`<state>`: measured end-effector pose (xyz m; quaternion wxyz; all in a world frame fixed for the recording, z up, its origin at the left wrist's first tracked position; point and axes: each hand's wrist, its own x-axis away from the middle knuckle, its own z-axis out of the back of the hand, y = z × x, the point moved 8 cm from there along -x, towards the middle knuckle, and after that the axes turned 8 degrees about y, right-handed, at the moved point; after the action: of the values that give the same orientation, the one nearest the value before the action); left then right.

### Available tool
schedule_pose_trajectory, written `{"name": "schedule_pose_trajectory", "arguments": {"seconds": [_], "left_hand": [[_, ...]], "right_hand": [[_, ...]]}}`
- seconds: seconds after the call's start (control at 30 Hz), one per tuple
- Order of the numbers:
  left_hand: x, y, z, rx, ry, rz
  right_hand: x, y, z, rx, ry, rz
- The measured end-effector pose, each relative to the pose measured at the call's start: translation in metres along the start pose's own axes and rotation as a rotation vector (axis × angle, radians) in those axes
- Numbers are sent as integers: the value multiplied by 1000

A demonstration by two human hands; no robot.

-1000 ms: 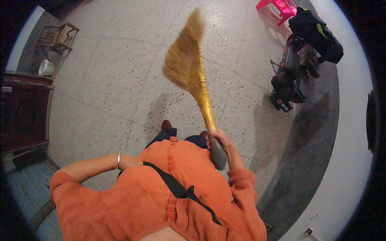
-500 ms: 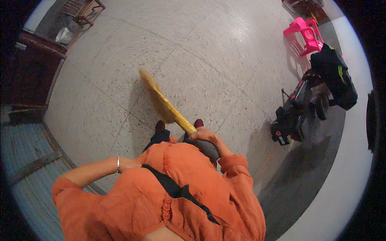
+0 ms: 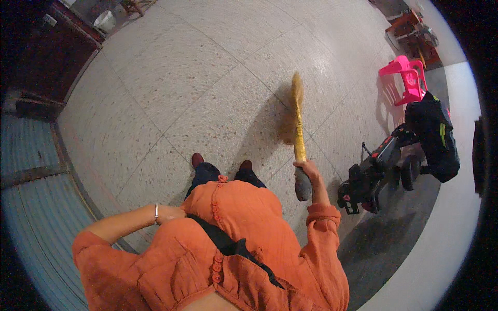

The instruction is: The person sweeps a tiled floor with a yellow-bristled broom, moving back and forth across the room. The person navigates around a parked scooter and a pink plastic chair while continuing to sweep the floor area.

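Observation:
In my right hand (image 3: 309,168) is a broom (image 3: 298,122) with a yellow-wrapped shaft and a dark grey butt end. Its bristles point away from me over the speckled floor, slightly blurred, and a shadow falls to their left. The fingers of that hand are wrapped round the lower part of the yellow wrapping. My left hand (image 3: 170,212), with a bracelet at its wrist, rests against my orange shirt by a black strap (image 3: 218,237); its fingers are hidden.
A pink plastic chair (image 3: 410,80) stands at the far right. Nearer lies a black wheeled device (image 3: 376,171) with a dark bag (image 3: 433,137) by the wall. Dark wooden doors (image 3: 46,52) and blue corrugated panels (image 3: 44,223) line the left. A white bucket (image 3: 105,22) is at the far left.
My right hand has swung the broom to the right, and its bristles turned from far left to straight ahead. My feet have shifted left in the view. The left hand stays against the shirt.

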<state>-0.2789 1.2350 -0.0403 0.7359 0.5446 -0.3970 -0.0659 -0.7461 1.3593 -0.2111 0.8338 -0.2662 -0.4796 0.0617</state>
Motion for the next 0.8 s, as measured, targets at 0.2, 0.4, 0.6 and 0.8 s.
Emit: {"name": "schedule_pose_trajectory", "arguments": {"seconds": [0.2, 0.4, 0.6, 0.8], "left_hand": [[8, -17, -21, 112, 361, -80], [17, -28, -36, 212, 410, -105], [20, -19, -39, 238, 396, -97], [14, -15, -38, 257, 386, -95]], "right_hand": [[17, -84, -54, 119, 11, 141], [31, -137, -173, 130, -268, 327], [57, -151, -274, 182, -604, 174], [51, -138, -295, 208, -742, 100]]}}
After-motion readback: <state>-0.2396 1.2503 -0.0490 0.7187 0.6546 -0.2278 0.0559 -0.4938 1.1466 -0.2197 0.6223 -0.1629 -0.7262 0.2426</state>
